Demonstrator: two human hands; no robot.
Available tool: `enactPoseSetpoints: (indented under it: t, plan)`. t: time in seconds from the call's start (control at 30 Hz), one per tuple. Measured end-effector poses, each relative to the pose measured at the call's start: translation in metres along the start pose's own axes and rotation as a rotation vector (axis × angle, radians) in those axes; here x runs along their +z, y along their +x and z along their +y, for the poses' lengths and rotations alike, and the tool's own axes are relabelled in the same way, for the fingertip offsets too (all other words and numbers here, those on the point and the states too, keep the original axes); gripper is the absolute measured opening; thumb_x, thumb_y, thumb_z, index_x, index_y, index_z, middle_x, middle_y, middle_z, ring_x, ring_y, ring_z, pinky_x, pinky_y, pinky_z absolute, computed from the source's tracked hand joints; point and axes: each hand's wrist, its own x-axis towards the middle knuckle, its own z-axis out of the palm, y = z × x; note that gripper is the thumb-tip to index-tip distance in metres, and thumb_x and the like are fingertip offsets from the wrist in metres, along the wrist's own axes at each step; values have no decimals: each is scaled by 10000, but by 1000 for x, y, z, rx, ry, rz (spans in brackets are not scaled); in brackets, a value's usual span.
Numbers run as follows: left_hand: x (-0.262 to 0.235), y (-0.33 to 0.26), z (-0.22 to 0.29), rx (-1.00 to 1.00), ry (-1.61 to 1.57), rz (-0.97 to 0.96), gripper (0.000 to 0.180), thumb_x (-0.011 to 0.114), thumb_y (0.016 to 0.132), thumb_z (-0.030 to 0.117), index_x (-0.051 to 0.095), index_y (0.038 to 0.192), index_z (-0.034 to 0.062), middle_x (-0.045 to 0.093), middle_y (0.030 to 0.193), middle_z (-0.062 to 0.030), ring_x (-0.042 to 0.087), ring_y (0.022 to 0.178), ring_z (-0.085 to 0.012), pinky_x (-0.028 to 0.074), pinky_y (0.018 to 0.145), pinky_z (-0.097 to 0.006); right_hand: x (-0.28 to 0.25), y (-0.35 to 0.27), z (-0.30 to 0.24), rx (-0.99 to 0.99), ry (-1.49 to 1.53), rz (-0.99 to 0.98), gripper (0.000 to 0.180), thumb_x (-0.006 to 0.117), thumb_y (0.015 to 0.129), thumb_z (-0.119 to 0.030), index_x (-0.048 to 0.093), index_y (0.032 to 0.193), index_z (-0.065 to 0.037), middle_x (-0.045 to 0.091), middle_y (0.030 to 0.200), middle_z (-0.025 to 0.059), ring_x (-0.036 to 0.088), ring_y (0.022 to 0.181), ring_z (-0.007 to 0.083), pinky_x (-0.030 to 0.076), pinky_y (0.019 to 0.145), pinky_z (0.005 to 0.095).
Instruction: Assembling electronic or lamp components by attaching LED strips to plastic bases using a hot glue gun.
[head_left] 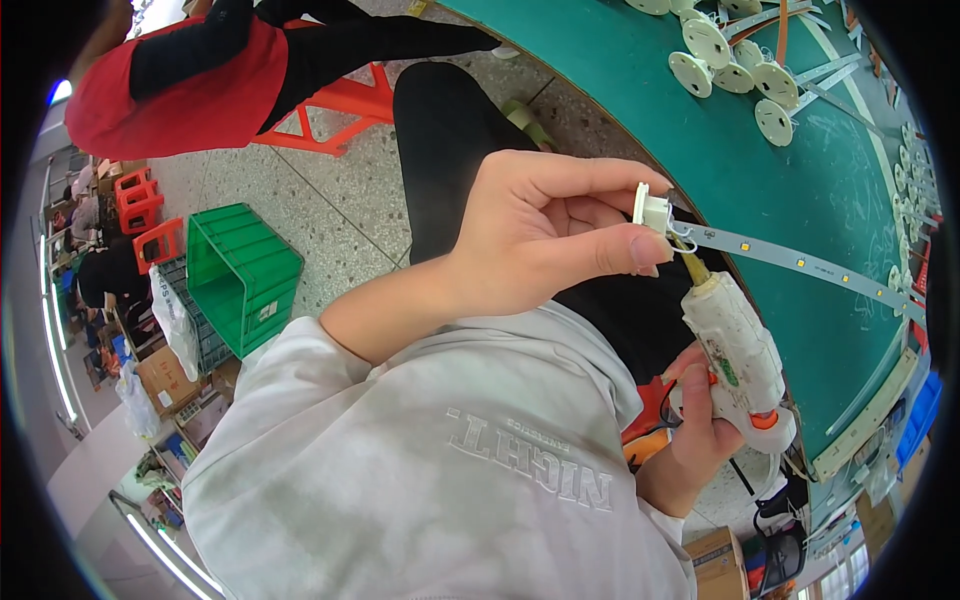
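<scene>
Now: hands clamped, gluing position.
Left hand [540, 235] pinched a white socket [653, 212] with strip [790, 262]; right hand [700, 425] gripped a glue gun [735, 350], nozzle touching, above the green worktop [700, 150].

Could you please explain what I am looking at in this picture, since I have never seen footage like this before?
This is one picture from a wide fisheye camera worn on a person's head, looking down, so straight edges curve. There is no robot, only two bare hands. The left hand pinches a small white connector joined to a thin strip with small yellow squares. The right hand grips a white glue gun, its nozzle pointing at the connector. The strip runs over a green table that carries white discs. On the floor stands a green crate, and another person in a red top is nearby.
</scene>
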Motion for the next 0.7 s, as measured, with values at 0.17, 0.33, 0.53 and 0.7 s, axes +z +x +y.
enactPoseSetpoints:
  t: [0.17,0.33,0.53,0.7]
  plan:
    - [0,-1,0,9,3,-3,336,695,802,-34,593,1115,-104,673,929,-171,682,805,-190,581,728,-290,-9,-4,9,-101,-134,-6,397,545,803,47,496,1196,69,598,742,117,551,614,157,449,580,263]
    - [2,-1,1,1,3,3,333,691,810,-28,590,1118,-106,673,923,-168,682,800,-190,584,720,-291,-18,-8,16,-147,-239,-12,384,543,805,50,507,1187,71,598,741,112,551,613,154,456,580,265]
    - [-4,-2,-5,28,89,-85,376,585,927,164,536,1189,-102,655,1006,-189,685,806,-214,591,678,-309,-15,-8,15,-124,-166,-22,355,531,815,54,521,1170,70,603,745,101,551,614,146,451,574,262]
    - [-3,-1,-8,-6,56,-77,375,534,958,206,544,1168,-104,661,955,-180,690,721,-210,583,625,-292,-18,-5,16,-164,-203,-87,336,522,819,62,527,1155,70,602,744,96,550,615,140,441,565,255]
